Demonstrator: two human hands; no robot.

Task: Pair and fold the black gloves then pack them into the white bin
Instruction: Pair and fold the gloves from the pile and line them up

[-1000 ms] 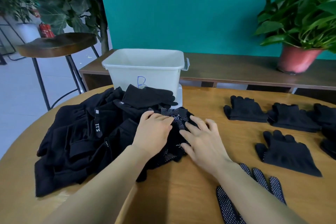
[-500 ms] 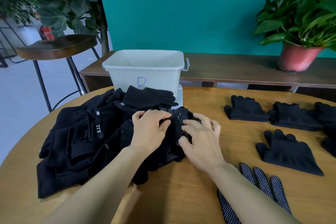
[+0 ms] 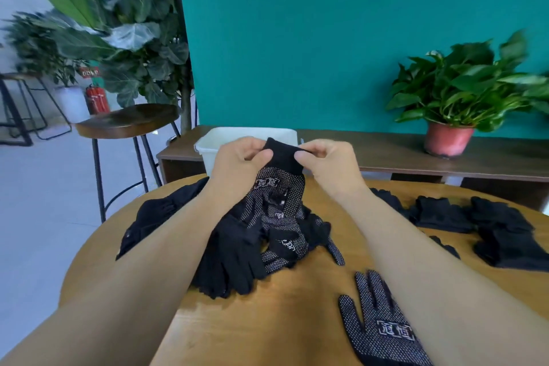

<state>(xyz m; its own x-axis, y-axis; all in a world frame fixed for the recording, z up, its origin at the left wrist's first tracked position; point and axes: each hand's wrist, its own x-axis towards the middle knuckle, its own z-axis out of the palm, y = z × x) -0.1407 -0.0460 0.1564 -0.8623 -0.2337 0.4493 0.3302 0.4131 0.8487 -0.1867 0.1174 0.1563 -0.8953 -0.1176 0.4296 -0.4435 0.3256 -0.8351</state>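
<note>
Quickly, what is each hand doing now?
Left hand: pinches the cuff of the dotted glove.
Right hand: pinches the same cuff.

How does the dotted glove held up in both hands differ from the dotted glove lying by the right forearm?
The held glove hangs by its cuff, pinched by the left hand and the right hand. The lying glove rests on the table, in neither hand. The held glove droops crumpled onto the pile, while the lying glove is flat with its fingers spread. Both are black with white dots and a boxed logo.
</note>
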